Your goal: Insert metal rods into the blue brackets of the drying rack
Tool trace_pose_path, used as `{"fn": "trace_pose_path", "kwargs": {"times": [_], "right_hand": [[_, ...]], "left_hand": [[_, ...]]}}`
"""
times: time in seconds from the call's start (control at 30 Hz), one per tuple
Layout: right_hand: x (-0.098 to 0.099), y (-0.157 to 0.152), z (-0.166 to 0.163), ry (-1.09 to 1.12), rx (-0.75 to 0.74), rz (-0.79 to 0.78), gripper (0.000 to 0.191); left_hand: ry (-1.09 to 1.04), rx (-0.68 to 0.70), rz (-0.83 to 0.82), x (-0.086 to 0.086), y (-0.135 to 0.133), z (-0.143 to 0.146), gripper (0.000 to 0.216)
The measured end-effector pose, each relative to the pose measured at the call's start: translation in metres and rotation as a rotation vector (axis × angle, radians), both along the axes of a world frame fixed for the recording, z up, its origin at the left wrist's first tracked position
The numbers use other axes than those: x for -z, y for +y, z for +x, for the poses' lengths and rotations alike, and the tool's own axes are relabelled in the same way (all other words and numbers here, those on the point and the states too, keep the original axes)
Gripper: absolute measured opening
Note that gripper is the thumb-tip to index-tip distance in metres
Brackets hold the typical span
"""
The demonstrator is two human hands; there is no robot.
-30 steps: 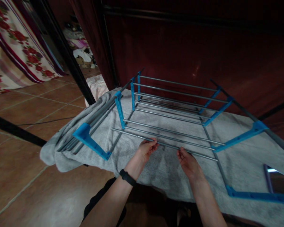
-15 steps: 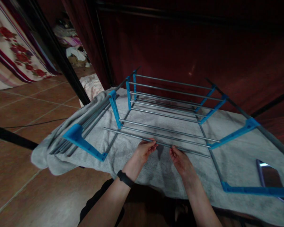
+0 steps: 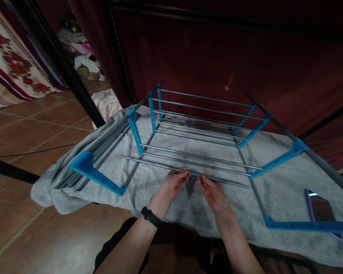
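A thin grey metal rod (image 3: 162, 166) lies across the front of the rack, its left end sticking out past the lower side bar. My left hand (image 3: 176, 180), below a black wristband, pinches this rod near its middle. Just to the right, my right hand (image 3: 211, 190) has its fingers closed on the same rod. Behind it stands a partly built rack with blue plastic brackets (image 3: 135, 131) and several crosswise rods (image 3: 200, 154) between its two sides. At the front left, a blue corner bracket (image 3: 97, 173) carries no crosswise rod.
Several loose grey rods (image 3: 103, 146) rest on the grey blanket (image 3: 171, 205) at left. A phone (image 3: 321, 209) lies partly under the front right blue bracket (image 3: 308, 226). A dark red panel (image 3: 202, 64) rises behind, and black posts (image 3: 65, 72) stand at left.
My right hand has slid left along the rod, closer to my left hand. The whole view has shifted slightly, and the rod stays in about the same place on the rack.
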State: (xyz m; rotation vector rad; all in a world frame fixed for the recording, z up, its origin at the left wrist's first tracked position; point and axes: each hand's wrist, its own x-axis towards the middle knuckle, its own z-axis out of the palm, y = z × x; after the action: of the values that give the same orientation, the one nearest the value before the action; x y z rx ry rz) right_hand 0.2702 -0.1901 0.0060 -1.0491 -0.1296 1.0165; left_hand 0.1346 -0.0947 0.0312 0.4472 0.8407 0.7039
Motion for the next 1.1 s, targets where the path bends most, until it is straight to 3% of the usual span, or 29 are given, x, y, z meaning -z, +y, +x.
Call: {"fn": "trace_pose_path", "kwargs": {"times": [0.27, 0.63, 1.1], "right_hand": [[-0.002, 0.002, -0.008, 0.052, 0.002, 0.015, 0.027], [0.005, -0.006, 0.020, 0.071, 0.106, -0.085, 0.032], [0.004, -0.013, 0.043, 0.171, 0.232, -0.087, 0.016]], "left_hand": [[-0.041, 0.049, -0.003, 0.003, -0.004, 0.002, 0.012], [-0.017, -0.037, -0.009, -0.004, 0.009, -0.011, 0.012], [-0.004, -0.175, -0.056, -0.014, 0.019, -0.025, 0.014]]}}
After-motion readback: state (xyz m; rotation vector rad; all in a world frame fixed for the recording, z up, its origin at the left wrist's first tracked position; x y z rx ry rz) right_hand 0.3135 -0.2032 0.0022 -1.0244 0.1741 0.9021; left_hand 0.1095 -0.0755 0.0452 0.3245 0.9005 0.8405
